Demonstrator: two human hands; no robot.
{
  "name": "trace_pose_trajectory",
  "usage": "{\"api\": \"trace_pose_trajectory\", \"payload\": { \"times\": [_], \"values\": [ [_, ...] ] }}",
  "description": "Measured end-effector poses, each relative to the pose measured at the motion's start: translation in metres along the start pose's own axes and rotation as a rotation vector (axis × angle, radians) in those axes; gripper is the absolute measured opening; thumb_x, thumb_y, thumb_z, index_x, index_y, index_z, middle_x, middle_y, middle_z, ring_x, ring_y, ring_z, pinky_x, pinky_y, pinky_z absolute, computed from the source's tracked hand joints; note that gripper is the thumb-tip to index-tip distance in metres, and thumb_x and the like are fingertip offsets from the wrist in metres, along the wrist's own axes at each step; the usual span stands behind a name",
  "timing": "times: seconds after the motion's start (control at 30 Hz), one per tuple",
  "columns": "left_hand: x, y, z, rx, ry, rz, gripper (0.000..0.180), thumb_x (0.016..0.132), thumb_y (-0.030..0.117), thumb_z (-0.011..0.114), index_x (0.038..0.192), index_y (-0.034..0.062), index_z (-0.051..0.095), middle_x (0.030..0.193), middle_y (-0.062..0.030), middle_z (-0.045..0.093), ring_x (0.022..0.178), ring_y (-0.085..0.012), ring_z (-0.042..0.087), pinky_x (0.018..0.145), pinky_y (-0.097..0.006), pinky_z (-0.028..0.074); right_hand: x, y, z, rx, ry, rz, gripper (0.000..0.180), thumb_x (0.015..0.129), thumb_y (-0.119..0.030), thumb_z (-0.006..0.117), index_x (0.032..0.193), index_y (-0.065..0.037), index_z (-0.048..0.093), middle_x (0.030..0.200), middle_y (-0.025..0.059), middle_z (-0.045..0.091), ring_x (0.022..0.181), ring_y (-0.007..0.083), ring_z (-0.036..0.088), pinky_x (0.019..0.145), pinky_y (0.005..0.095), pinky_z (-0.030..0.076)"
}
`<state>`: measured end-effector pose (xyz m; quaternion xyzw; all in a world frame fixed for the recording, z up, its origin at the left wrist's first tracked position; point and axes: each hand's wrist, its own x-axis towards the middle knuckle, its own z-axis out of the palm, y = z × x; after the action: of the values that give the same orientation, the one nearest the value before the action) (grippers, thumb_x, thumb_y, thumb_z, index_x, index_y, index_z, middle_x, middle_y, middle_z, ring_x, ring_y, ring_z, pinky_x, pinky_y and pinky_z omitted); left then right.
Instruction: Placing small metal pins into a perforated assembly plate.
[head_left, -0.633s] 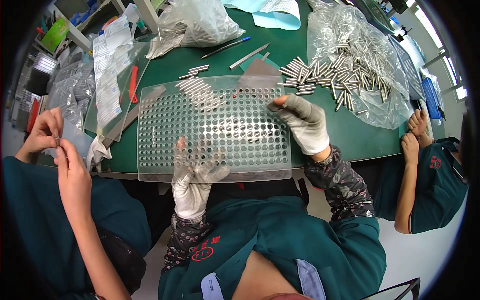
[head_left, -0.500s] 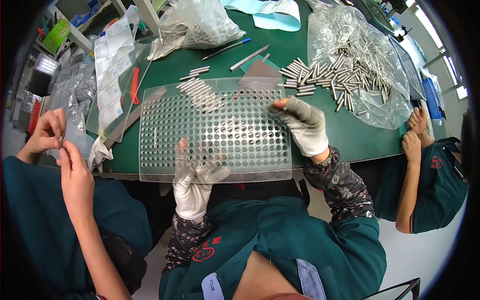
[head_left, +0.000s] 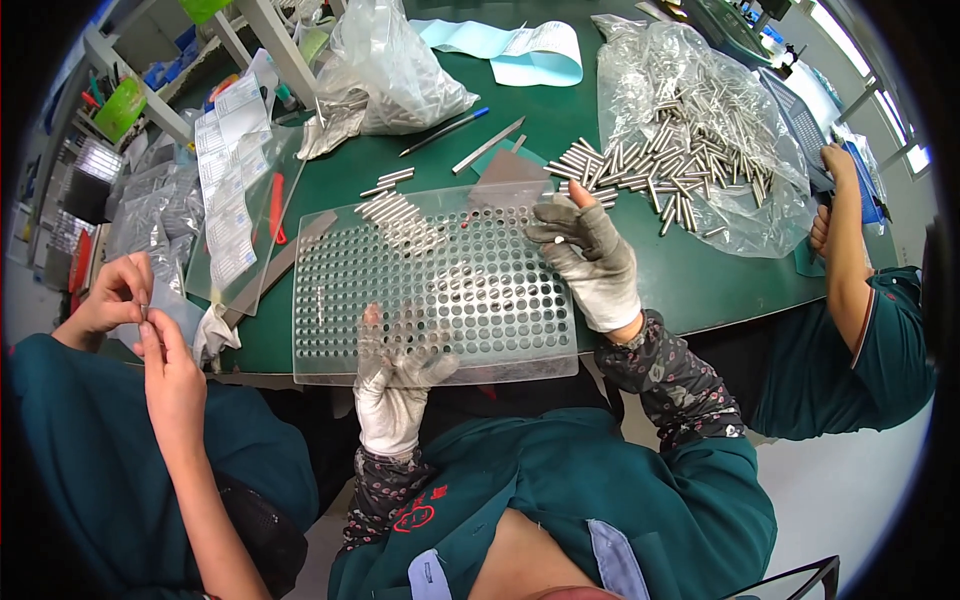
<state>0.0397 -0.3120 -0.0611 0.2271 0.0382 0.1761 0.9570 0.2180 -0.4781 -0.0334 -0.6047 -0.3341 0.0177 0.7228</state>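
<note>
A clear plate with rows of round holes lies at the table's near side, its front edge reaching past the tabletop. Beneath that edge, my left hand spreads its gloved fingers, seen through the plastic; it touches or bears the plate from below. Over the plate's right side is my right hand, gloved with one fingertip bare. Its fingers are curled around a small pale spot, too small to name. Shiny metal pins lie in rows at the plate's far edge; whether on or under it, I cannot tell.
Many loose metal pins spill from a clear bag at the far right. A filled plastic bag, a pen, a steel strip and a brown sheet lie behind the plate. Co-workers' hands are close at left.
The view has shifted slightly. My right hand has turned, its bare fingertip now pointing away from the plate. At right, the co-worker's arm has reached toward the blue tray. My left hand stays under the plate.
</note>
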Motion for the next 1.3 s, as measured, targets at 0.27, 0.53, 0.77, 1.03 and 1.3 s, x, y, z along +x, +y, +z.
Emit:
{"api": "trace_pose_trajectory", "payload": {
  "times": [0.27,0.53,0.77,1.03,1.3],
  "values": [
    [-0.001,0.000,0.000,-0.006,0.004,-0.002,0.067,0.080,0.012,0.053,0.135,0.0153,0.013,0.136,-0.0202,0.019,0.113,-0.0459,0.036,0.084,-0.057,0.041,-0.003,0.000,-0.002,0.000,-0.017,-0.011,0.065,0.074,0.010,0.053,0.131,-0.009,0.029,0.102,0.0106,0.057,0.090,0.0160,0.058,0.079,0.0255,0.046],
    [0.001,0.000,0.000,-0.037,-0.023,0.000,0.063,0.082,0.011,0.050,0.135,0.0149,0.015,0.134,-0.0197,0.023,0.113,-0.0455,0.036,0.084,-0.057,0.042,-0.003,0.000,-0.004,-0.011,-0.011,-0.043,0.053,0.074,0.008,0.056,0.123,-0.006,0.042,0.089,0.0064,0.061,0.085,0.0131,0.059,0.076,0.0241,0.047],
    [-0.001,0.001,0.001,-0.153,-0.009,-0.010,0.063,0.081,0.009,0.051,0.134,0.0154,0.017,0.133,-0.0195,0.025,0.114,-0.0452,0.036,0.084,-0.058,0.041,-0.002,-0.001,0.002,-0.087,0.058,-0.153,0.048,0.073,0.008,0.058,0.117,-0.006,0.048,0.092,0.0082,0.059,0.082,0.0151,0.059,0.074,0.0251,0.046],
    [-0.003,0.003,0.010,-0.082,-0.070,0.021,0.065,0.080,0.007,0.051,0.134,0.0177,0.017,0.132,-0.0185,0.028,0.115,-0.0457,0.033,0.085,-0.060,0.038,-0.009,-0.017,0.009,-0.285,0.379,0.175,0.044,0.066,-0.012,0.068,0.105,-0.002,0.049,0.092,0.0071,0.055,0.086,0.0143,0.052,0.069,0.0244,0.045],
    [-0.003,0.006,0.009,-0.007,-0.083,0.068,0.070,0.077,0.007,0.056,0.134,0.0152,0.017,0.130,-0.0201,0.031,0.113,-0.0462,0.036,0.082,-0.059,0.042,-0.009,-0.028,0.003,0.458,0.133,0.621,0.037,0.077,-0.009,0.059,0.109,0.004,0.046,0.089,0.0062,0.058,0.079,0.0099,0.053,0.073,0.0213,0.043]
  ]
}}
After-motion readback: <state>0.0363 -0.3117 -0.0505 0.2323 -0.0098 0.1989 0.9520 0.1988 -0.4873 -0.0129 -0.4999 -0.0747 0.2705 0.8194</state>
